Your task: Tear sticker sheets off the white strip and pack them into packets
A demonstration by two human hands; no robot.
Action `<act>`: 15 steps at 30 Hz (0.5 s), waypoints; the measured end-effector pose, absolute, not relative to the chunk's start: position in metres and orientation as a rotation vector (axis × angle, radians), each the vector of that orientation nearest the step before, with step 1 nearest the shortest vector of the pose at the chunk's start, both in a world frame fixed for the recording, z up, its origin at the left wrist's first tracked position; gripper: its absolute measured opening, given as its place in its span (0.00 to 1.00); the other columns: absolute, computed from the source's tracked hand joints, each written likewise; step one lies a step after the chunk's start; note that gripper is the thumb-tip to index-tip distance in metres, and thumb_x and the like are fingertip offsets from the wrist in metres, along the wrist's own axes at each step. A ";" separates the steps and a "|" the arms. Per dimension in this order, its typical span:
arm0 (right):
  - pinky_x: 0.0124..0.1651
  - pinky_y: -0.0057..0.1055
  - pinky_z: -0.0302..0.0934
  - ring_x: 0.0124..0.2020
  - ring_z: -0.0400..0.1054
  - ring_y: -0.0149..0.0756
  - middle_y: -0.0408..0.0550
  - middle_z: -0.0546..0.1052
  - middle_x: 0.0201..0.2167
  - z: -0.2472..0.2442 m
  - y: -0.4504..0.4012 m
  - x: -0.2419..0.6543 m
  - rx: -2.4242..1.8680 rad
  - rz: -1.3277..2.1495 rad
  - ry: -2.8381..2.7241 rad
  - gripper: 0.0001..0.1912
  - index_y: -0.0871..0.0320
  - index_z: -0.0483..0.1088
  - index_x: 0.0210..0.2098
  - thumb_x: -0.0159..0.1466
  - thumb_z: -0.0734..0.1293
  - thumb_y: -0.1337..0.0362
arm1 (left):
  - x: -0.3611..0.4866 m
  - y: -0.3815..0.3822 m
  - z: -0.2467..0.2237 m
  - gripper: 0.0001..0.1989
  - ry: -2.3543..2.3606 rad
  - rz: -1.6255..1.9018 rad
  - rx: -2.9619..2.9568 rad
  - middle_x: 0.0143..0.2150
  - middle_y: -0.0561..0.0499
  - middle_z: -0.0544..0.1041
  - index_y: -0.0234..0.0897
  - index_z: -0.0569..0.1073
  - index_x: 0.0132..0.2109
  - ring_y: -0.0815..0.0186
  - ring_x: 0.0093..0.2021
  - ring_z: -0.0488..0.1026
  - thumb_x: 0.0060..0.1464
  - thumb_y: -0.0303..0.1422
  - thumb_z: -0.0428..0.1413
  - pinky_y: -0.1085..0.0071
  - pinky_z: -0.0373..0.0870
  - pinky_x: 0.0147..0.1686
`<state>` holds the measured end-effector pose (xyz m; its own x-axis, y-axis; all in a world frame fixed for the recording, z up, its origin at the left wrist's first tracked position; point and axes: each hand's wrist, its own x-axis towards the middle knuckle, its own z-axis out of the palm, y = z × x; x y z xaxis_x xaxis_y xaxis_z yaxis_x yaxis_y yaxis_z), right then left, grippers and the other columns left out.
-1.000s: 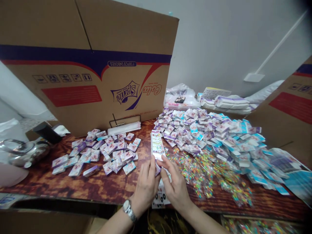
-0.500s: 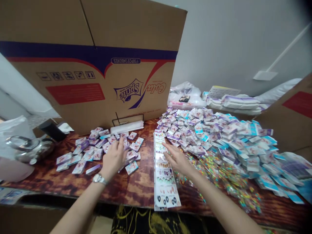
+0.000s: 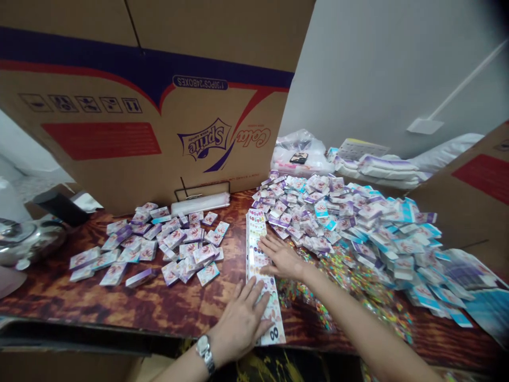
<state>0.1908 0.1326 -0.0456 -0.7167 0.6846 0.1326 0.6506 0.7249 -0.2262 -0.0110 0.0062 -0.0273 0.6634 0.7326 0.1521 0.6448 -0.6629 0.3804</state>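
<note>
A Sprite-printed cardboard carton [image 3: 143, 122] is standing behind a wood-grain table [image 3: 119, 310], and heaps of small purple-and-white boxes [image 3: 338, 223] are lying across it. A long printed strip [image 3: 265, 281] is lying flat beside the right heap. The open left hand [image 3: 240, 323], wearing a wristwatch [image 3: 204, 353], is resting across its lower part, while the open right hand [image 3: 283, 258] is resting on its upper middle, neither gripping it.
</note>
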 end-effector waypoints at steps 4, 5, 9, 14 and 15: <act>0.60 0.50 0.51 0.61 0.53 0.52 0.59 0.63 0.58 -0.050 0.130 0.190 -1.064 0.186 -2.672 0.36 0.61 0.61 0.58 0.56 0.68 0.48 | -0.015 0.010 -0.035 0.23 1.115 0.425 2.597 0.62 0.35 0.61 0.35 0.61 0.60 0.48 0.62 0.56 0.59 0.37 0.49 0.47 0.60 0.55; 0.59 0.50 0.52 0.60 0.55 0.51 0.59 0.65 0.57 -0.051 0.129 0.189 -1.049 0.182 -2.642 0.35 0.60 0.62 0.57 0.55 0.69 0.49 | -0.015 0.010 -0.037 0.23 1.123 0.408 2.601 0.62 0.35 0.60 0.35 0.61 0.60 0.48 0.62 0.55 0.58 0.36 0.50 0.47 0.60 0.55; 0.55 0.46 0.58 0.54 0.63 0.46 0.54 0.73 0.50 -0.050 0.127 0.186 -0.980 0.169 -2.535 0.22 0.56 0.70 0.49 0.57 0.69 0.54 | -0.013 0.010 -0.034 0.23 1.132 0.422 2.550 0.61 0.35 0.61 0.35 0.63 0.58 0.46 0.62 0.55 0.56 0.33 0.52 0.45 0.57 0.56; 0.44 0.34 0.64 0.38 0.71 0.34 0.46 0.79 0.35 -0.016 0.123 0.183 -0.946 0.155 -2.461 0.09 0.56 0.74 0.38 0.65 0.62 0.62 | -0.008 0.002 -0.003 0.16 1.107 0.665 1.876 0.46 0.41 0.74 0.36 0.72 0.47 0.55 0.48 0.70 0.59 0.39 0.48 0.58 0.66 0.49; 0.43 0.34 0.65 0.37 0.71 0.34 0.46 0.78 0.35 -0.003 0.119 0.183 -0.945 0.147 -2.427 0.10 0.57 0.73 0.39 0.65 0.61 0.63 | -0.006 0.000 0.003 0.18 1.056 0.692 1.619 0.42 0.42 0.76 0.35 0.73 0.46 0.58 0.43 0.72 0.59 0.42 0.46 0.62 0.68 0.45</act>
<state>0.1828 0.1191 -0.0032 -0.6171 0.6558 0.4349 0.5985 0.7499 -0.2817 -0.0063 0.0003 0.0028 0.4466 0.8923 -0.0668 0.2955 -0.0766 0.9523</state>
